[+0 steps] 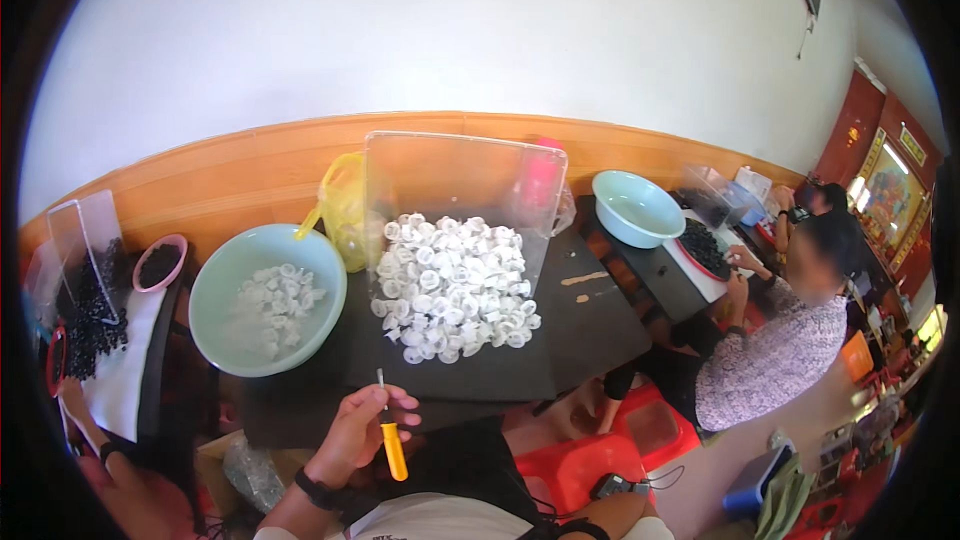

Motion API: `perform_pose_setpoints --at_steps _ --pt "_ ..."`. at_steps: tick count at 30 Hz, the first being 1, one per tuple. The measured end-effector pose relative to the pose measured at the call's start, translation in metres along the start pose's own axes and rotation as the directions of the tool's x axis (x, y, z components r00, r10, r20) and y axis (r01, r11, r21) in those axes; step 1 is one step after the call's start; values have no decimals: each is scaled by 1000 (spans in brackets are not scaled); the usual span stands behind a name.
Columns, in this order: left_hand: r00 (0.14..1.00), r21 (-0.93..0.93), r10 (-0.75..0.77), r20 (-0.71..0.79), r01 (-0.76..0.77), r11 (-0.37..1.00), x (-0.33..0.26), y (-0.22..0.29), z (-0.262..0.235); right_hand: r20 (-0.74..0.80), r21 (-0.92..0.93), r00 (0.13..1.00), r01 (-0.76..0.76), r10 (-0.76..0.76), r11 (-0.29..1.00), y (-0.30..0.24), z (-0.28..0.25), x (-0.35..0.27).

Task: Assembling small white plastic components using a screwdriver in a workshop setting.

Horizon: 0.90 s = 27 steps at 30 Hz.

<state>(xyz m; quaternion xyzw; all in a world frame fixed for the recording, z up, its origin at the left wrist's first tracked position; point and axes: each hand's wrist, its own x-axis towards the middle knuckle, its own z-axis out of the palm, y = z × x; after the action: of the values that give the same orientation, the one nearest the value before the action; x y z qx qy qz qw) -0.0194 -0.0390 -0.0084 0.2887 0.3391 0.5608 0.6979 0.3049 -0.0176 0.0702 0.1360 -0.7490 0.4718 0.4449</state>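
Just in front of the table's near edge, my left hand has its fingers closed around a small screwdriver with a yellow handle. The screwdriver's metal shaft points up and away from me, and its handle hangs below the fingers. Only my right forearm shows at the lower edge; the hand itself is out of the picture. Beyond my left hand lies a heap of small white round plastic pieces, spilling from a clear plastic bin onto the dark table. A light-blue basin on the left holds more of these pieces.
A yellow plastic bag and a pink object stand behind the bin. Another light-blue basin is at the right. Co-workers sit on that side; another person's arm and black pieces are at left. Red stools stand below.
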Motion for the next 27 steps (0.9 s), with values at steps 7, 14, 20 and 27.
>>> perform_pose_setpoints --at_steps 7,14,20,27 --pt "999 26 -23 25 23 999 5 2 8 158 235 987 -1 -38 972 19 39 6" --pt "1000 20 -20 17 20 1000 6 -5 -5 307 351 944 5 -120 936 29 66 31" --pt "999 47 11 -34 -10 999 2 -4 -9 218 465 975 -150 52 872 6 86 84" --pt "1000 94 29 1 -29 995 10 -2 -4 59 493 983 -182 175 851 -7 89 78"
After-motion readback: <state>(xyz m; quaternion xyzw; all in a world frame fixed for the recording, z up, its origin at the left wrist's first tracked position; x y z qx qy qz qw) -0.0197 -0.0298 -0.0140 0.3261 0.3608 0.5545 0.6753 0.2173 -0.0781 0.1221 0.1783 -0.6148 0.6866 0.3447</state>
